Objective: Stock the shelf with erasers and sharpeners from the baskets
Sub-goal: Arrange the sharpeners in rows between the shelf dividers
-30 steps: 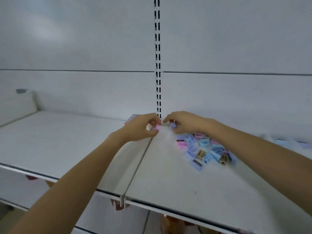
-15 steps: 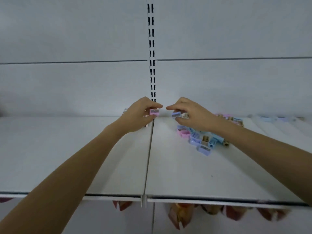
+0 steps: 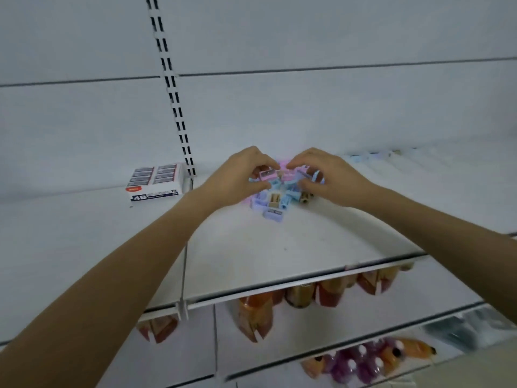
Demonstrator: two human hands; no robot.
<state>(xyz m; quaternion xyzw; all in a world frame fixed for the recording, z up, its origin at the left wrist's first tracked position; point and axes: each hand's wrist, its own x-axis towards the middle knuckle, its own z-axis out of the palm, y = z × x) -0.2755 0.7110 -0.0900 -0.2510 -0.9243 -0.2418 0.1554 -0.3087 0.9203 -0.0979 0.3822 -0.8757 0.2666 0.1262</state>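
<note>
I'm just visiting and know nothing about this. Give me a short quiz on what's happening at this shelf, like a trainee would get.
1. True or false: the eraser box lies right of the sharpener pile.
2. The left hand pinches a sharpener of which colour? A pink, B green, C black.
3. Fill in: the box's big label reads 4_.
Key: 1 false; 2 A; 3 B.

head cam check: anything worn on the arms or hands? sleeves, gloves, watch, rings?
Nothing visible. The left hand and right hand are ungloved, with no rings showing. The left forearm and right forearm are bare right to the frame edge: no sleeves, watch, bands or markers in view.
</note>
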